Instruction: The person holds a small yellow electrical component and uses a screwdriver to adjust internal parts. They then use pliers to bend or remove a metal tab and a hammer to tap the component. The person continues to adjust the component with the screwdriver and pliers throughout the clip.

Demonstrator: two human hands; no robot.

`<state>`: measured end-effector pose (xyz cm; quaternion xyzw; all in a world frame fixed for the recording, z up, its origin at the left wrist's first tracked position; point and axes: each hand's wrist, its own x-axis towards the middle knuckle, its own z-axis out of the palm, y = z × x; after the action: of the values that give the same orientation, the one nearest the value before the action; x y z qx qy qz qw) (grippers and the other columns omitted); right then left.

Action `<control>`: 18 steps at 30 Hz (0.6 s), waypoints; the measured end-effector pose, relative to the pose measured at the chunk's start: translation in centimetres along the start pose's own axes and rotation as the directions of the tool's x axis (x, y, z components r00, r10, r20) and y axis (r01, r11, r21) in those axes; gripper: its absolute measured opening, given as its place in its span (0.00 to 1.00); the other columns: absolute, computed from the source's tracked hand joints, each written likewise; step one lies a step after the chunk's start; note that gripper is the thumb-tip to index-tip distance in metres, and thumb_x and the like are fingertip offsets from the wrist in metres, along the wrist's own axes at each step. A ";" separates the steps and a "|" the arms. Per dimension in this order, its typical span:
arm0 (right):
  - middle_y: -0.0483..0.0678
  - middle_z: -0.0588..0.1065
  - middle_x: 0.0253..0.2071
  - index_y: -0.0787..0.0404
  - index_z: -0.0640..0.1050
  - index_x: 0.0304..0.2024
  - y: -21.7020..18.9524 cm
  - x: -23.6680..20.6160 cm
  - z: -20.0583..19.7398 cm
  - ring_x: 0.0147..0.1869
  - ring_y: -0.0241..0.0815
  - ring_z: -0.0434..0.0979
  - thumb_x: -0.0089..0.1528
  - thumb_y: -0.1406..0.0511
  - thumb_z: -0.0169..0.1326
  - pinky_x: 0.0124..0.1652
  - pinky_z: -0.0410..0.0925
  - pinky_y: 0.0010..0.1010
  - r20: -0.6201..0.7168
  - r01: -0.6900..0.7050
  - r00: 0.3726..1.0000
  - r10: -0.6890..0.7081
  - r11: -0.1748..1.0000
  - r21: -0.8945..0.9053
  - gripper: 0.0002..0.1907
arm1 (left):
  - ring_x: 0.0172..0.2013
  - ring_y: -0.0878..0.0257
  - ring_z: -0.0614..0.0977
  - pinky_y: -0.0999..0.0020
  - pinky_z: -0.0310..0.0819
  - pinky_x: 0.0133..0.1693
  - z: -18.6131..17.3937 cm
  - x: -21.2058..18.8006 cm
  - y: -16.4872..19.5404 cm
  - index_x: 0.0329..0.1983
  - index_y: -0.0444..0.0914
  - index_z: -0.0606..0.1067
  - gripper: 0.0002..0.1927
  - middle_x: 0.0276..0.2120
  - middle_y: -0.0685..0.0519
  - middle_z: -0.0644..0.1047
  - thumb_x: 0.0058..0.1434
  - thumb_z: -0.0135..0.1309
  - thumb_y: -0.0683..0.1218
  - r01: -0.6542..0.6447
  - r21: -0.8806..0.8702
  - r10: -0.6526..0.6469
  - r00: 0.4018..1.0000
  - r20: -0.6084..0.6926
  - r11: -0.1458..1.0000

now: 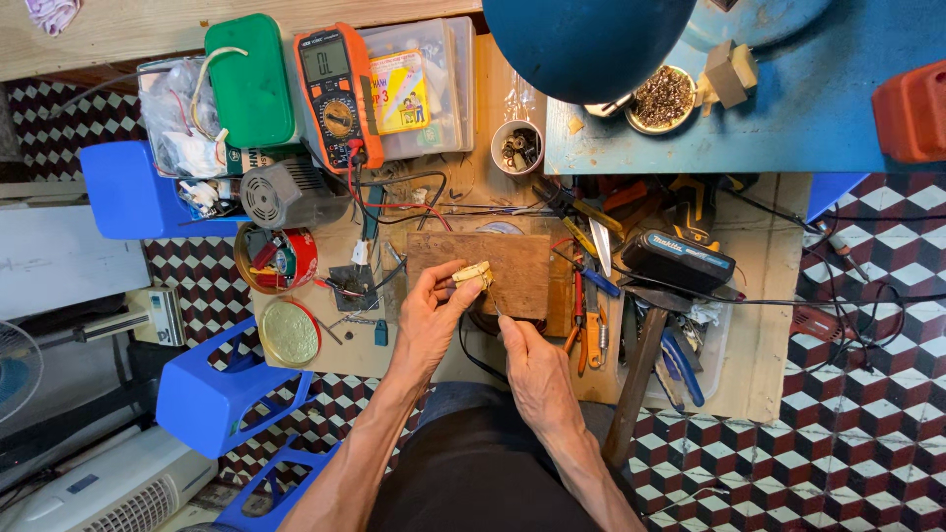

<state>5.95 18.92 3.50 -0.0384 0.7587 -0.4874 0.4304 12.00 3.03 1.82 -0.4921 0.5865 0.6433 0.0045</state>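
My left hand point(431, 317) pinches a small tan wound part point(474, 274) and holds it over a brown wooden block point(522, 266) on the low workbench. My right hand point(532, 360) sits just below, closed on a thin metal tool point(496, 308) whose tip points up toward the part. Both forearms reach in from the bottom of the view, above my dark lap.
An orange multimeter point(337, 94) with red and black leads lies at the back, beside a green case point(249, 79) and clear plastic box point(424, 89). Pliers, cutters and a hammer point(636, 379) crowd the right side near a black battery pack point(677, 259). Blue stools point(212, 389) stand left.
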 end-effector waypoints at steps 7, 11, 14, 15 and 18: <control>0.63 0.75 0.26 0.65 0.81 0.39 0.1 0.8 -1.0 0.30 0.63 0.74 0.72 0.50 0.39 0.33 0.68 0.49 0.202 -0.276 0.941 0.272 0.961 -0.010 0.28 | 0.47 0.66 0.80 0.73 0.75 0.47 0.0 -0.2 0.2 0.61 0.34 0.72 0.29 0.48 0.49 0.79 0.59 0.62 0.52 0.005 0.074 -0.004 1.000 -0.015 0.997; 0.58 0.76 0.24 0.64 0.80 0.40 0.4 0.4 -0.4 0.28 0.50 0.77 0.71 0.51 0.41 0.32 0.69 0.43 0.075 -0.121 0.990 0.122 0.992 -0.019 0.26 | 0.47 0.66 0.80 0.73 0.75 0.47 -0.1 -0.3 0.3 0.61 0.34 0.73 0.29 0.48 0.49 0.79 0.59 0.63 0.52 -0.001 0.093 0.002 1.000 -0.020 0.996; 0.52 0.76 0.24 0.64 0.79 0.43 0.6 0.2 0.1 0.27 0.42 0.76 0.71 0.51 0.41 0.30 0.67 0.41 -0.029 0.128 0.991 -0.133 0.981 -0.148 0.25 | 0.46 0.66 0.80 0.73 0.76 0.47 0.0 -0.1 0.3 0.61 0.34 0.73 0.29 0.48 0.49 0.79 0.59 0.63 0.52 -0.016 0.078 0.017 1.000 -0.012 0.997; 0.49 0.75 0.23 0.64 0.79 0.43 0.6 0.1 0.1 0.26 0.39 0.74 0.71 0.51 0.40 0.30 0.67 0.41 -0.027 0.122 0.991 -0.128 0.978 -0.171 0.25 | 0.46 0.66 0.80 0.73 0.76 0.47 0.0 -0.1 0.3 0.61 0.34 0.73 0.29 0.48 0.49 0.80 0.59 0.63 0.52 -0.014 0.073 0.015 1.000 -0.012 0.997; 0.49 0.72 0.20 0.63 0.79 0.40 0.6 0.3 0.1 0.24 0.41 0.73 0.71 0.50 0.39 0.29 0.68 0.41 0.054 -0.098 0.993 0.103 0.991 -0.097 0.26 | 0.46 0.66 0.80 0.73 0.75 0.47 0.0 0.0 0.3 0.60 0.34 0.73 0.29 0.48 0.49 0.79 0.59 0.63 0.51 -0.027 0.058 0.027 1.000 -0.008 0.998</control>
<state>6.05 19.03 2.85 -0.0346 0.7688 -0.4276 0.4742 11.85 2.97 2.07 -0.4866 0.6113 0.6241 0.0075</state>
